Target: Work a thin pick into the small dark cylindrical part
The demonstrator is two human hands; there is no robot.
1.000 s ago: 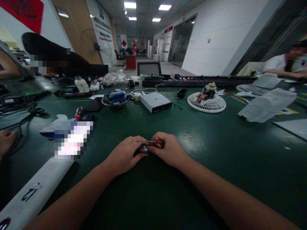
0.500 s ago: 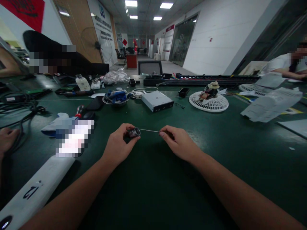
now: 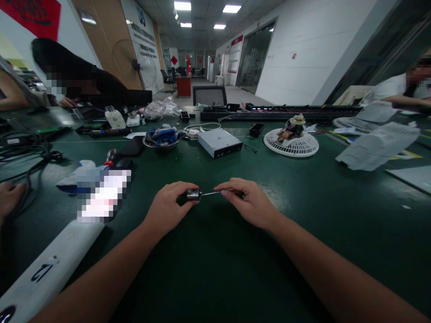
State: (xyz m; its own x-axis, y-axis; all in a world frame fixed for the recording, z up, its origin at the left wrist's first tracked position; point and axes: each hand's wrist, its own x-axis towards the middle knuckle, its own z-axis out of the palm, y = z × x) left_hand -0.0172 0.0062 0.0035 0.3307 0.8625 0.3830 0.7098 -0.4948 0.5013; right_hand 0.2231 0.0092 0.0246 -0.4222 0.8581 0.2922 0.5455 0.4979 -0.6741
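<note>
"Where's the metal cylinder (image 3: 193,194)?"

"In the left hand (image 3: 170,205), over the middle of the bench (image 3: 202,269), well in from the far edge. The thumb and fingers pinch it from below and above."

"Which way does it lie?"

"Its long axis runs sideways, roughly parallel to the far edge. One end faces the right edge; the other disappears into the palm."

"And the right hand (image 3: 249,202)?"

"Pinching a tool with a thin metal shaft (image 3: 210,193). The shaft points toward the left edge, its tip at the cylinder's end face, nearly in line with it. I can't tell whether the tip goes inside. The handle is mostly hidden by the fingers."

"What lies beyond the hands?"

"A grey boxy drive (image 3: 219,142), toward the far edge. Left of it, a metal bowl (image 3: 162,147) heaped with blue stuff; right of it, a round white grille (image 3: 303,151) with a small hatted figure (image 3: 296,123) on top."

"Nearer the left edge?"

"A long white bar (image 3: 50,269) lying aslant, a red-and-black handle (image 3: 111,158) beside a white-and-blue cloth (image 3: 76,177), and another person's hand (image 3: 12,197) by some black cables (image 3: 30,152)."

"Along the far edge?"

"A long black strip (image 3: 222,116), running lengthwise."
</note>
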